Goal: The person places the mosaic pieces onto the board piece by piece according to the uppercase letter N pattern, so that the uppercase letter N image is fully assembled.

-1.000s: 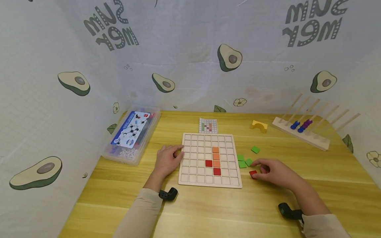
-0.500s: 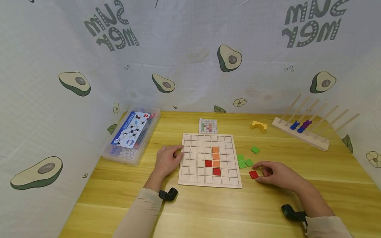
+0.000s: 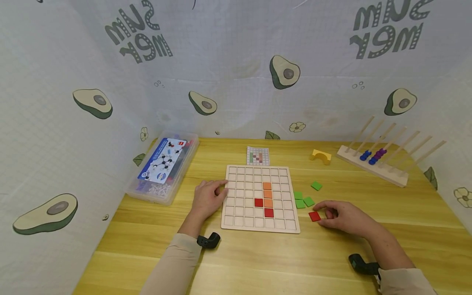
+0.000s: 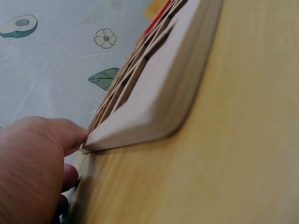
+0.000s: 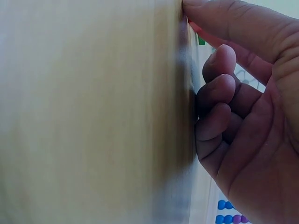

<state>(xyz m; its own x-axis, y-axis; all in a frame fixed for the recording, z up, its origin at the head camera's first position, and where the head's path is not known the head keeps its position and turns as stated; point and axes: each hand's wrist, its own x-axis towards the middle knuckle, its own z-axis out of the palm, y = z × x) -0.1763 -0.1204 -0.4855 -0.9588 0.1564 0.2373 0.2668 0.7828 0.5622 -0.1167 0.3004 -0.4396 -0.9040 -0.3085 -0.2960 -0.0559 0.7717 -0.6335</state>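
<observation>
In the head view a wooden grid board (image 3: 239, 225) lies flat, with orange tiles (image 3: 267, 194) and red tiles (image 3: 269, 213) in its squares. My left hand (image 3: 208, 198) rests at the board's left edge, thumb and forefinger against its side; the left wrist view has a fingertip at the board's corner (image 4: 149, 121). Right of the board, my right hand (image 3: 344, 215) stays low on the table beside a loose red tile (image 3: 314, 216). Thumb and forefinger tips are at that tile's right side, and its face is uncovered. The other fingers curl loosely in the right wrist view.
Several green tiles (image 3: 308, 201) lie between board and right hand. A pattern card (image 3: 257, 156) touches the board's far edge. Behind are a yellow arch block (image 3: 321, 156) and a bead rack (image 3: 376, 168); a clear plastic case (image 3: 162, 168) stands left.
The right thumb has drawn back slightly to the right, uncovering the red tile's face. The forefinger has moved away from the green tiles. The left hand stays put.
</observation>
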